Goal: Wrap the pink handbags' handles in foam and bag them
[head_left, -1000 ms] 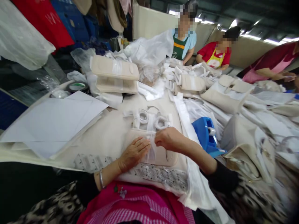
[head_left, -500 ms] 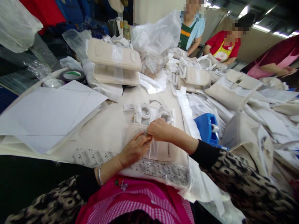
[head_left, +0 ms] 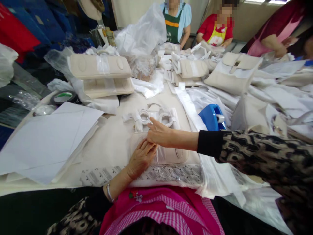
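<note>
A cream handbag (head_left: 179, 158) lies flat in front of me, a clear strip across its middle. Above its flap sit coiled straps in white wrapping (head_left: 167, 119). My left hand (head_left: 142, 159) rests flat on the bag's left half, its fingers together and stretched toward the centre. Just over those fingertips is my right hand (head_left: 160, 133). Its fingers are curled in at the bag's middle, and whatever they pinch, if anything, is hidden. Printed clear film (head_left: 178, 174) runs along the table's edge below the bag.
White sheets (head_left: 46, 140) are stacked to the left, near a roll of black tape (head_left: 64, 97). Two stacked cream bags (head_left: 105, 67) stand behind. To the right are a blue tape dispenser (head_left: 210, 117), white strips (head_left: 189, 104) and more bags (head_left: 232, 73). Several people work across the table.
My head view has shifted. The right hand has turned a little, with its forearm now more level, and stays at the bag's middle. My left hand keeps its place on the bag.
</note>
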Tool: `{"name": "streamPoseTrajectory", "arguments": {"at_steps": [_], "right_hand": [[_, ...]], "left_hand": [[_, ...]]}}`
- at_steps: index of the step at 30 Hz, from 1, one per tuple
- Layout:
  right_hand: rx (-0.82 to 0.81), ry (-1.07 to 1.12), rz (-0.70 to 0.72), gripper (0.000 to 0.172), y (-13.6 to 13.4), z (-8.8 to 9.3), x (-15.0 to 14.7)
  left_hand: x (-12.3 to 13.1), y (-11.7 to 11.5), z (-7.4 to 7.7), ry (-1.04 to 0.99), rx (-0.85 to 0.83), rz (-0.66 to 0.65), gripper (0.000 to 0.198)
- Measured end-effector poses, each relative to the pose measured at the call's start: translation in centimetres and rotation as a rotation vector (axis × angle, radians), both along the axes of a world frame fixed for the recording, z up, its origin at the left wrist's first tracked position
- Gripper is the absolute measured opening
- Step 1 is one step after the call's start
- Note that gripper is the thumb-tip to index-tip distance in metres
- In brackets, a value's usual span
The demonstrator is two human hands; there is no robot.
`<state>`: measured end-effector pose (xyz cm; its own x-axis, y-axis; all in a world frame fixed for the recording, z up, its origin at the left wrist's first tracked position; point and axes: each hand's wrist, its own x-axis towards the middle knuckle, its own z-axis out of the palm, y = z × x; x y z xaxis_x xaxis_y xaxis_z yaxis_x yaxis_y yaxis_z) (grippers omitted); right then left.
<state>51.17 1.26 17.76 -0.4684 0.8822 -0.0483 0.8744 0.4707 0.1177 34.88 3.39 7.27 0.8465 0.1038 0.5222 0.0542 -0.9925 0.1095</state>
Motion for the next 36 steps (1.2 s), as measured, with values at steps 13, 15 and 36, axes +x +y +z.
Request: {"name": "streamPoseTrajectory", "arguments": {"at_steps": [13,15,36], "right_hand": [[0.310,0.161,-0.293,0.020,-1.4,0.0,3.4],[0.307,0.255,-0.273,0.026,-5.0,-1.9,1.7],[0.598,0.758,-0.956,0.058,-7.9,-6.9,3.8]], "left_hand": [[0.0,-0.1,0.5,-0.037,0.028,0.025,0.032],[0.0,-0.2,0.6,-0.053,0.021,0.027,0.031],[0.4,0.3,0.2,-0.128,0.066,0.573,0.055]]}}
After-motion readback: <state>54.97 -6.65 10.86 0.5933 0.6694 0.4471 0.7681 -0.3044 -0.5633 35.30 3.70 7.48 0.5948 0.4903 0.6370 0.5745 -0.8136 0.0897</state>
